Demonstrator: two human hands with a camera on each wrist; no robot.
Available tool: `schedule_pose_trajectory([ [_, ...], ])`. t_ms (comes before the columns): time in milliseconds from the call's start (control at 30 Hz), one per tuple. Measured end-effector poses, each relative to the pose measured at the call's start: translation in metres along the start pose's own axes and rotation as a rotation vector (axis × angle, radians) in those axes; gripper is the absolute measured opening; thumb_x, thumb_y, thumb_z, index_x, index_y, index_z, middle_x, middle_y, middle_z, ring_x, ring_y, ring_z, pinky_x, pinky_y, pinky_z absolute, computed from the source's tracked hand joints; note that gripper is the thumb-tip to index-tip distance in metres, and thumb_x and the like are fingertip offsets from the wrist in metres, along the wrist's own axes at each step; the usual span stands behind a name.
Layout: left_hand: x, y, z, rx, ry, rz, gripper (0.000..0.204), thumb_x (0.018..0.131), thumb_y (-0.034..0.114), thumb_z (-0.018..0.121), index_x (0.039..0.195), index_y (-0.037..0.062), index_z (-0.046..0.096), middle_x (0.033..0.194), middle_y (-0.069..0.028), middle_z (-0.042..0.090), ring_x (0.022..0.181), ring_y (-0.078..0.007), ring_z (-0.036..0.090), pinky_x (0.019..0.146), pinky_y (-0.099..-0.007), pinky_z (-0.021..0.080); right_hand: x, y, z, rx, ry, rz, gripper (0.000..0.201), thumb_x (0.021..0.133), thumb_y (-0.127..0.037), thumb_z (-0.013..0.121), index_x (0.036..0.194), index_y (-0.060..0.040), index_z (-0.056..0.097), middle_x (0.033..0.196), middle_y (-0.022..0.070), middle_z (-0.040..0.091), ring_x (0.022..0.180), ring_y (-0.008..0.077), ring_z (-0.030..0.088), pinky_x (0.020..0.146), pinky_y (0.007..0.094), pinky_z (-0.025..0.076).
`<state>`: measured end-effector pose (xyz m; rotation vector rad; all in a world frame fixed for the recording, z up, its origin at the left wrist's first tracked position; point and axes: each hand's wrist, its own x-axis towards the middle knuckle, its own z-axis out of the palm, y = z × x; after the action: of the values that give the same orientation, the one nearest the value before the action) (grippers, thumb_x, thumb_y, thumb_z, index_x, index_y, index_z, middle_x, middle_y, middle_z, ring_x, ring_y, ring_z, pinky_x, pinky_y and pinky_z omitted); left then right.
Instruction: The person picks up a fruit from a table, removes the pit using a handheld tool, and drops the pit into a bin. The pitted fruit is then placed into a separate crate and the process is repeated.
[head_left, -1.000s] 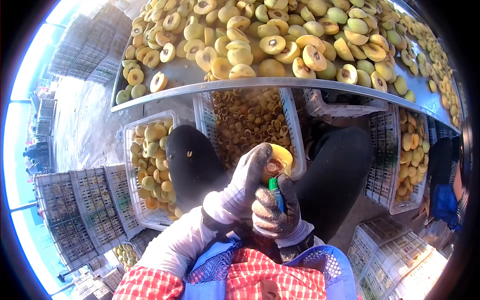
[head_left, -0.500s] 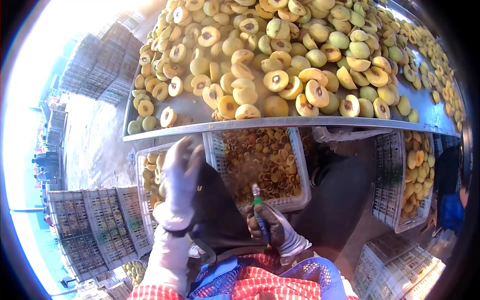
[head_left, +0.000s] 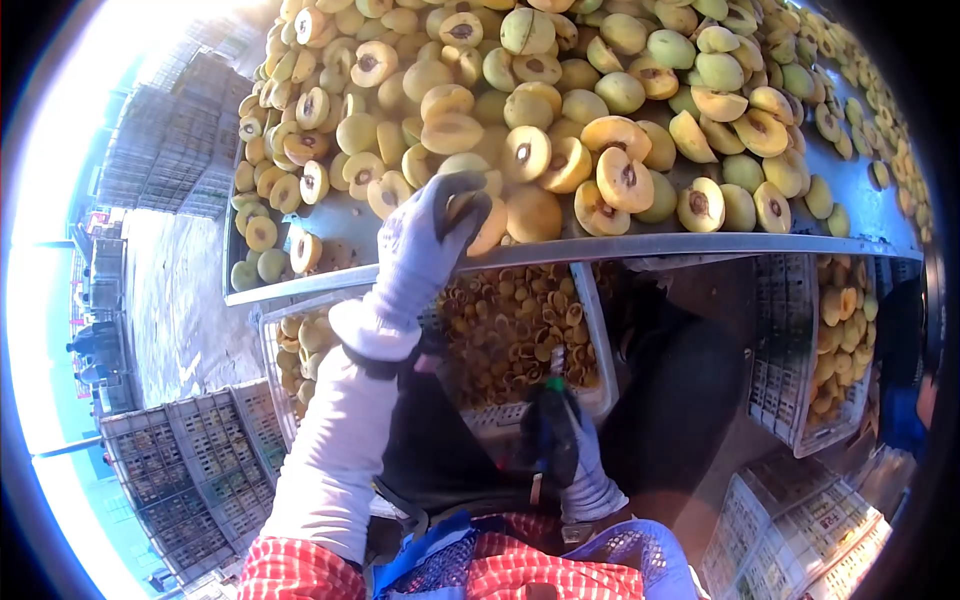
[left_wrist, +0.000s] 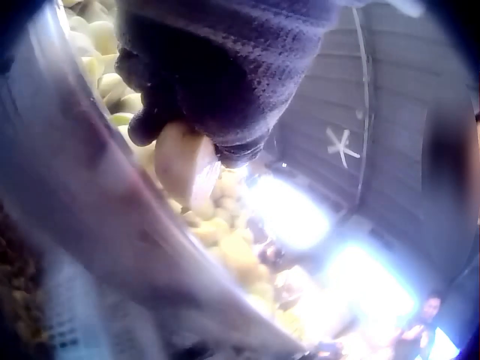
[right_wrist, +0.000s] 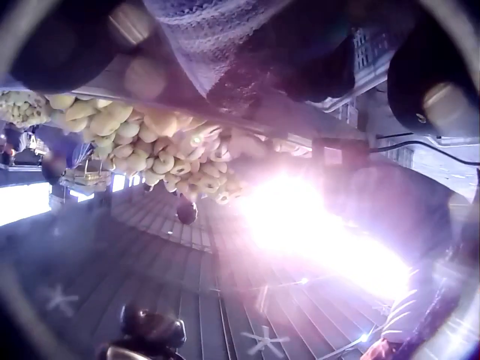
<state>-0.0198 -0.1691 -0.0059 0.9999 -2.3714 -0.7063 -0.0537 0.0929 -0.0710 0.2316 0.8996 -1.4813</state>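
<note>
My gloved left hand reaches over the front rim of the metal table, among halved yellow peaches. In the left wrist view its fingers and thumb grip a peach half just inside the rim. Low over my lap, my gloved right hand grips a small pitting tool with a green collar; its metal tip points up and away from me. In the right wrist view the glove shows only in part, and the tool is hidden.
Between my knees stands a white crate of brown-yellow pits and scraps. A crate of peach halves sits by my left knee, another to the right. Stacked crates stand at far left, more at lower right.
At first both hands worked on a peach half over my lap. The left hand then swung over the left crate and now grips a peach half at the table. The right hand keeps the tool.
</note>
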Motion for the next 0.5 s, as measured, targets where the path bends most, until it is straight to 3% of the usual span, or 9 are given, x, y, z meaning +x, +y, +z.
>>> schedule_pose_trajectory([
  [67, -0.021, 0.007, 0.007, -0.112, 0.114, 0.001, 0.025, 0.084, 0.019, 0.064, 0.105, 0.0061, 0.059, 0.092, -0.0125, 0.066, 0.08, -0.0253, 0.065, 0.071, -0.0329, 0.049, -0.001, -0.017, 0.011, 0.062, 0.075, -0.081, 0.029, 0.092, -0.028, 0.056, 0.11, -0.0048, 0.053, 0.07, 0.0049, 0.055, 0.05, 0.0141, 0.051, 0.044, 0.0258, 0.042],
  [100, -0.035, 0.019, 0.008, -0.293, 0.087, -0.069, 0.026, 0.087, 0.016, 0.062, 0.107, 0.0011, 0.057, 0.088, -0.0122, 0.066, 0.078, -0.0185, 0.064, 0.071, -0.03, 0.049, 0.004, -0.01, -0.001, -0.177, 0.064, -0.222, 0.03, 0.091, -0.022, 0.056, 0.113, -0.0041, 0.05, 0.079, 0.006, 0.053, 0.06, 0.0147, 0.051, 0.051, 0.026, 0.043],
  [133, -0.049, 0.035, 0.007, -0.55, -0.004, -0.199, 0.023, 0.089, 0.015, 0.059, 0.106, -0.0015, 0.058, 0.084, -0.0086, 0.064, 0.076, -0.0129, 0.061, 0.07, -0.027, 0.048, 0.008, -0.003, -0.014, -0.411, 0.087, -0.367, 0.032, 0.09, -0.017, 0.055, 0.117, -0.0034, 0.047, 0.089, 0.0071, 0.052, 0.069, 0.0153, 0.051, 0.058, 0.0261, 0.044],
  [200, -0.065, 0.061, -0.008, -0.588, -0.39, -0.259, 0.021, 0.092, 0.015, 0.056, 0.104, -0.0018, 0.06, 0.082, -0.0062, 0.063, 0.075, -0.0109, 0.058, 0.07, -0.0251, 0.047, 0.002, -0.025, 0.006, -0.181, 0.053, -0.311, 0.041, 0.089, -0.006, 0.055, 0.126, -0.0012, 0.041, 0.109, 0.0092, 0.051, 0.092, 0.0154, 0.052, 0.075, 0.0257, 0.047],
  [267, -0.083, 0.078, -0.005, -0.756, -0.503, -0.447, 0.025, 0.094, 0.015, 0.051, 0.106, -0.0043, 0.059, 0.087, -0.0031, 0.06, 0.082, -0.0096, 0.054, 0.076, -0.0238, 0.044, -0.004, -0.04, 0.02, -0.17, 0.061, -0.302, 0.044, 0.087, 0.0, 0.057, 0.128, 0.001, 0.041, 0.114, 0.0093, 0.054, 0.1, 0.014, 0.055, 0.083, 0.0245, 0.047],
  [333, -0.104, 0.072, 0.01, -0.939, -0.293, -0.556, 0.04, 0.094, 0.032, 0.05, 0.111, -0.0041, 0.057, 0.099, -0.0096, 0.063, 0.092, -0.0168, 0.059, 0.086, -0.0278, 0.045, -0.005, -0.044, 0.023, -0.305, 0.018, -0.367, 0.041, 0.087, -0.003, 0.058, 0.126, 0.0005, 0.043, 0.108, 0.0081, 0.057, 0.094, 0.0134, 0.057, 0.081, 0.0227, 0.047],
  [400, -0.124, 0.072, 0.014, -1.157, -0.183, -0.573, 0.042, 0.095, 0.032, 0.047, 0.121, 0.0, 0.052, 0.111, -0.0094, 0.058, 0.101, -0.0161, 0.056, 0.087, -0.0285, 0.046, -0.012, -0.043, 0.032, -0.21, 0.007, -0.382, 0.035, 0.088, -0.007, 0.059, 0.12, -0.0005, 0.049, 0.1, 0.006, 0.059, 0.087, 0.0129, 0.057, 0.076, 0.023, 0.047],
  [433, -0.136, 0.076, 0.02, -1.267, -0.173, -0.483, 0.053, 0.094, 0.038, 0.049, 0.13, 0.0009, 0.041, 0.119, -0.0109, 0.052, 0.109, -0.0189, 0.052, 0.091, -0.031, 0.043, -0.016, -0.04, 0.035, -0.14, -0.005, -0.357, 0.033, 0.088, -0.007, 0.06, 0.119, -0.0006, 0.05, 0.102, 0.0062, 0.058, 0.087, 0.0128, 0.057, 0.075, 0.0237, 0.047],
  [500, -0.149, 0.089, 0.024, -1.081, -0.018, -0.449, 0.055, 0.092, 0.042, 0.052, 0.128, 0.0014, 0.042, 0.116, -0.0103, 0.053, 0.105, -0.0177, 0.052, 0.092, -0.0305, 0.042, -0.014, -0.027, 0.038, -0.141, -0.019, -0.415, 0.03, 0.088, -0.008, 0.06, 0.115, 0.0003, 0.052, 0.104, 0.0071, 0.056, 0.089, 0.0128, 0.056, 0.072, 0.027, 0.048],
])
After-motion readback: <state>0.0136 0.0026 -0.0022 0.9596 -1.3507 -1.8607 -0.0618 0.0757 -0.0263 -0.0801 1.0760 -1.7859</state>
